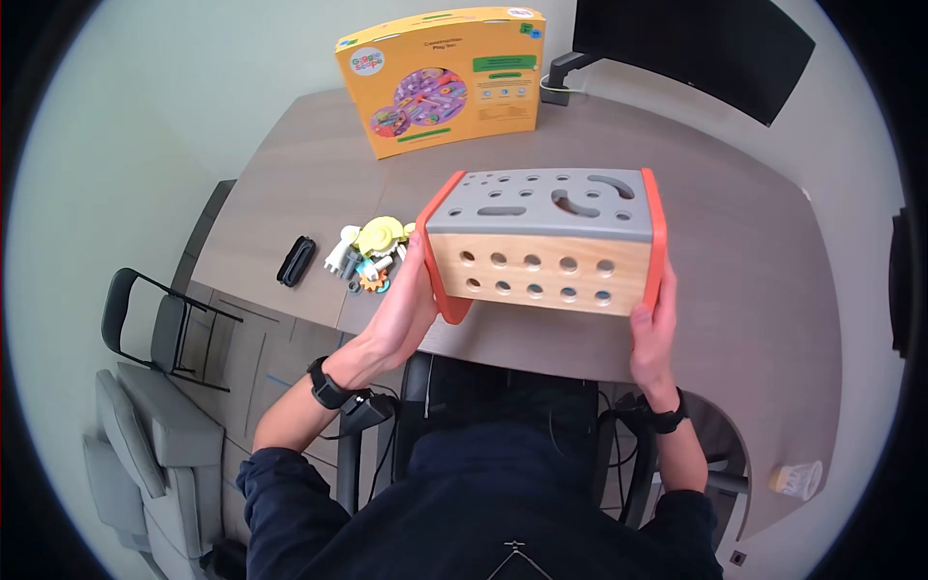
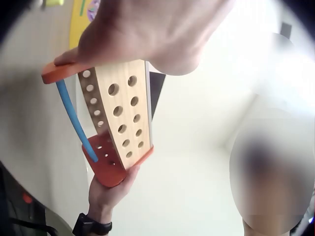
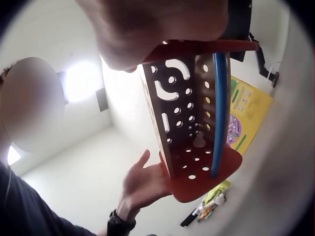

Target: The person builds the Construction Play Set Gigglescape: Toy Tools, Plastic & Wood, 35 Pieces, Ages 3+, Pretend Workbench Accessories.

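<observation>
Box (image 1: 517, 274): between hands, raised over bench (image 1: 749, 242)
Long axis: left-right, hand to hand
Left hand (image 1: 401, 319): supports left end, finger curl hidden, can't tell
Right hand (image 1: 654, 338): grips right end
Nearer: neither, 1 per end

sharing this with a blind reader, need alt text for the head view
A left hand and right hand hold a grey-topped, red-ended wooden box, full of holes, over a table. A yellow play set carton stands behind; colourful plastic parts and a black object lie to the left.
</observation>
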A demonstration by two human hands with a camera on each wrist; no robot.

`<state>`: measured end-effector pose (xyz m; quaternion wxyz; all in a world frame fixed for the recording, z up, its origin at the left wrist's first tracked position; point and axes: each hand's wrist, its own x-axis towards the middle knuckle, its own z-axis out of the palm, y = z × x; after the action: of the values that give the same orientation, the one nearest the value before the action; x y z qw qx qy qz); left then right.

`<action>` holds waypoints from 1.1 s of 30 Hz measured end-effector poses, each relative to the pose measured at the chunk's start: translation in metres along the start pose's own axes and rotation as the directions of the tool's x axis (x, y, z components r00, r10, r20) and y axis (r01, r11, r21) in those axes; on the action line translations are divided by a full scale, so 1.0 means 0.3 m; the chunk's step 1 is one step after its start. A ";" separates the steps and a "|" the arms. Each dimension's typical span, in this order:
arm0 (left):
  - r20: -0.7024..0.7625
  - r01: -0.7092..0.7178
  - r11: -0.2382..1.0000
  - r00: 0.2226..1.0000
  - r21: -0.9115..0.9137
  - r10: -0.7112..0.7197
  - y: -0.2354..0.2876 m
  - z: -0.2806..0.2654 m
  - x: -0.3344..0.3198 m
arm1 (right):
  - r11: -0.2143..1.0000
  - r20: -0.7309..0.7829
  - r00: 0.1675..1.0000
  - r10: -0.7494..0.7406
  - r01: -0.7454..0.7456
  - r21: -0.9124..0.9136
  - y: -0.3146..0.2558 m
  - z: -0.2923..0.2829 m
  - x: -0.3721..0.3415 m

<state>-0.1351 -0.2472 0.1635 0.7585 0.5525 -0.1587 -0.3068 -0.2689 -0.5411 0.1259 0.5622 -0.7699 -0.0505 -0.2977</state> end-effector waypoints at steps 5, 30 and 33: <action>-0.169 -0.079 0.997 0.982 0.006 0.079 -0.098 -0.011 0.014 | 0.999 0.094 0.995 0.039 -0.038 -0.003 0.013 0.010 -0.028; 0.014 -0.264 0.801 0.952 0.537 0.305 -0.270 -0.144 0.065 | 0.839 -0.064 0.862 0.503 -0.469 0.277 0.210 0.064 0.003; -0.058 -0.179 0.649 0.943 0.740 0.327 -0.216 -0.246 0.037 | 0.947 -0.341 0.939 0.032 -0.137 -0.289 0.111 0.110 0.013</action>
<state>-0.1028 -0.2128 0.0767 0.5244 0.8052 -0.2711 -0.0566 -0.2386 -0.5246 0.0939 0.4477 -0.7884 0.1256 -0.4028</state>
